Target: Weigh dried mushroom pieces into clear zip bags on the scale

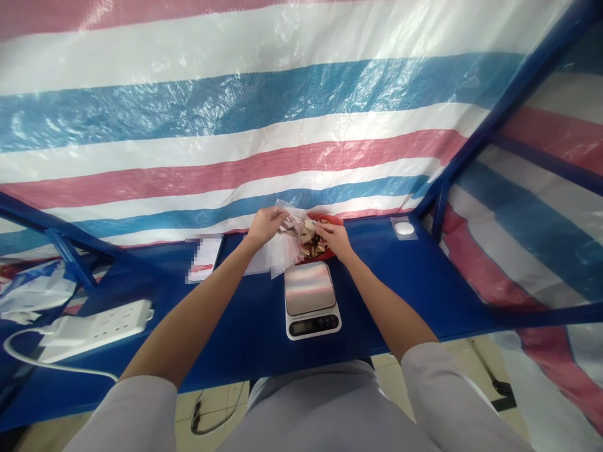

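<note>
Both of my hands are at a clear plastic bag (pixel 296 221) near the back edge of the blue table. My left hand (pixel 266 225) pinches the bag's left side. With closed fingers, my right hand (pixel 333 237) grips its right side. Behind and below the bag is a red container (pixel 335 220) of brown and pale dried slices (pixel 321 248); I cannot tell whether some of the slices are inside the bag. More clear bags (pixel 281 252) lie under my left hand. Just in front stands a kitchen scale (pixel 311 290) with a bare metal plate.
A white power strip (pixel 108 325) with a plugged-in cable lies at the left. Left of my hands is a printed card (pixel 205 258). A white mouse-like object (pixel 404 228) sits on a clear wrapper at the right. Blue metal posts (pixel 440 207) and striped sheeting (pixel 264 144) enclose the table (pixel 405 282).
</note>
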`<act>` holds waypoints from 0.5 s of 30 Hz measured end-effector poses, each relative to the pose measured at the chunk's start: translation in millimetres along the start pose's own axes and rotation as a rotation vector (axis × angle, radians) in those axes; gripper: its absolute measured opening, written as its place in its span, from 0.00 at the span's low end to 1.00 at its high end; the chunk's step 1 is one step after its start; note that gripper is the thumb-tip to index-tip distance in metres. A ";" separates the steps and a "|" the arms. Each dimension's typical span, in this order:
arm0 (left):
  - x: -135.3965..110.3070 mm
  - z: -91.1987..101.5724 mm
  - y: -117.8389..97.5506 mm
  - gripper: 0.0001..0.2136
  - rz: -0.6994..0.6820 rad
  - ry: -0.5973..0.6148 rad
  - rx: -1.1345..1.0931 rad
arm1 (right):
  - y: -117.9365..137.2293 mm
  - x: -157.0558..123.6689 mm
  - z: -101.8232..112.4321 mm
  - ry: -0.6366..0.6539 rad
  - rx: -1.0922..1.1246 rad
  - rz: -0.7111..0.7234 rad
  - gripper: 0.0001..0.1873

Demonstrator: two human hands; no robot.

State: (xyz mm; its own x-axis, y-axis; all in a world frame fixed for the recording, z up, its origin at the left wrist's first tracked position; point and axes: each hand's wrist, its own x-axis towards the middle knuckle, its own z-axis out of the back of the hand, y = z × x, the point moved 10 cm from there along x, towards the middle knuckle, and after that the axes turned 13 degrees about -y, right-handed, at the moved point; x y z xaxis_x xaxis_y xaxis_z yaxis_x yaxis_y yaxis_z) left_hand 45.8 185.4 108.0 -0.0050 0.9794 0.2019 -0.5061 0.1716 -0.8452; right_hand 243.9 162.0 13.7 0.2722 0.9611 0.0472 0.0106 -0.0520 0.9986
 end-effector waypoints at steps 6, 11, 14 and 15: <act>5.4 3.8 7.2 0.13 0.026 0.011 0.031 | 3.2 -1.1 2.8 0.031 -0.070 0.025 0.23; 5.6 6.3 8.8 0.14 0.031 0.008 0.043 | 6.6 -1.0 4.9 0.050 -0.099 0.055 0.20; 6.0 11.9 11.5 0.14 0.057 -0.020 0.007 | 4.0 -2.3 8.4 0.044 -0.054 0.021 0.21; 6.1 13.2 11.9 0.14 0.062 -0.022 -0.002 | 2.8 -2.9 9.4 0.044 -0.036 0.006 0.20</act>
State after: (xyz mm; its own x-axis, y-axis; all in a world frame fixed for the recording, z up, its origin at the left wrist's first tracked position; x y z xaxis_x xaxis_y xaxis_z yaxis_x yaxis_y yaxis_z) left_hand 28.3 192.0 105.7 -0.0556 0.9856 0.1597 -0.5025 0.1106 -0.8575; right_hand 252.2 156.5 16.1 0.2294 0.9718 0.0536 -0.0260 -0.0490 0.9985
